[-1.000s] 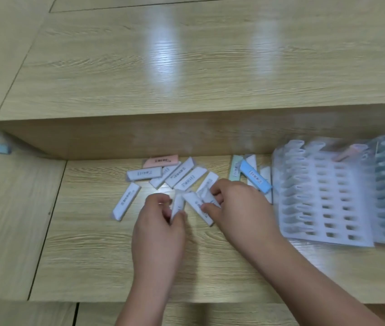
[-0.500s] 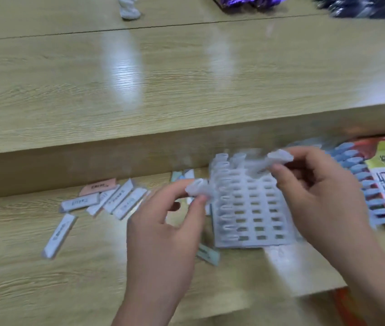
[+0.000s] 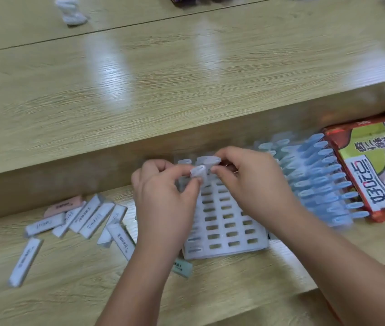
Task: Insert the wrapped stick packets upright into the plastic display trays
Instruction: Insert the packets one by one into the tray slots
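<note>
Shows left hand (image 3: 163, 191) pinching one wrapped packet (image 3: 197, 171) and right hand (image 3: 252, 182) pinching a second packet (image 3: 208, 160), both upright over the white tray (image 3: 226, 222) at its twelve o'clock end, close under a raised wooden step (image 3: 92, 170). Hemmed at three o'clock by one blue tray (image 3: 316, 180) and one snack box (image 3: 370, 170), at nine by roughly nine loose packets (image 3: 84, 214); room toward six.
</note>
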